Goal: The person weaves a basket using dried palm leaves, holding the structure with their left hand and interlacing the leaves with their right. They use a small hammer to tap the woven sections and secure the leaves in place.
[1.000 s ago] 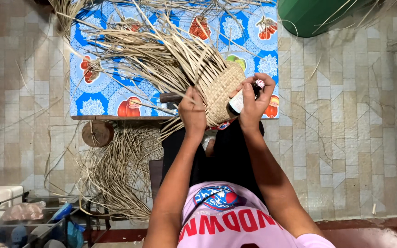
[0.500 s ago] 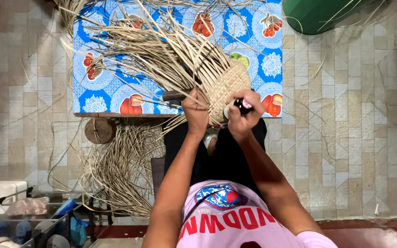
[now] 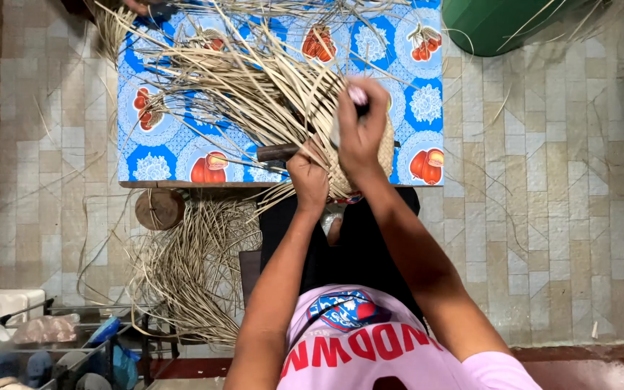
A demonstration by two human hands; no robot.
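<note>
Basketwork [image 3: 386, 155], pale straw, half woven, sits at the table's near edge between your hands. Your left hand [image 3: 308, 180] grips its lower side; your right hand [image 3: 361, 126] closes around a dark tool [image 3: 361, 110] above it. Loose strands [image 3: 254, 87] fan up-left across the blue fruit-patterned tablecloth [image 3: 413, 101]. Tiled floor [image 3: 529, 217] surrounds, with more straw [image 3: 196, 267] below.

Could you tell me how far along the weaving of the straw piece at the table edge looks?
Done: a tightly woven section shows beside the right hand. In hand: the left hand grips the piece from below while the right hand works on it with a small dark tool. Left: many long loose strands fan over the blue patterned tablecloth, unwoven.
</note>
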